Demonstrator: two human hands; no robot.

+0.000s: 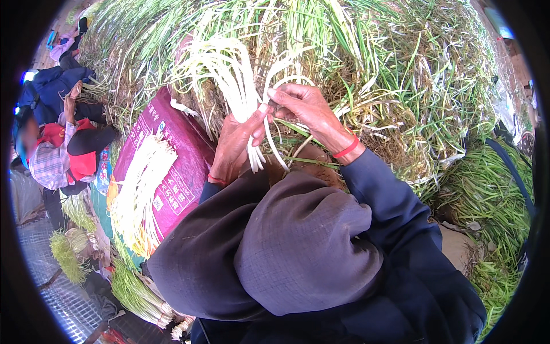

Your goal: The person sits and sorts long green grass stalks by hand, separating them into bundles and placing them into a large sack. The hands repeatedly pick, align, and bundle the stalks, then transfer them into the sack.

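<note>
My left hand (236, 139) grips a bunch of pale, peeled stalks (234, 69), which look like garlic chives or young garlic. Their limp tops bend over to the left, and their white butt ends stick out below the fist. Close beside it, my right hand (307, 107) pinches a separate pale stalk (270, 137) between thumb and fingers. That stalk hangs down past my left thumb. Both wrists wear a red band. A second bundle of pale stalks (142, 185) lies on a purple printed woven sack (184, 180) to the left of my knees.
A large heap of unpeeled green stalks (386, 64) with brown roots rises in front. More greens (494, 193) lie at the right. Another person (60, 146) sits at the left, hands at the heap. Tied green bundles (139, 292) lie lower left, near a wire-mesh surface (68, 296).
</note>
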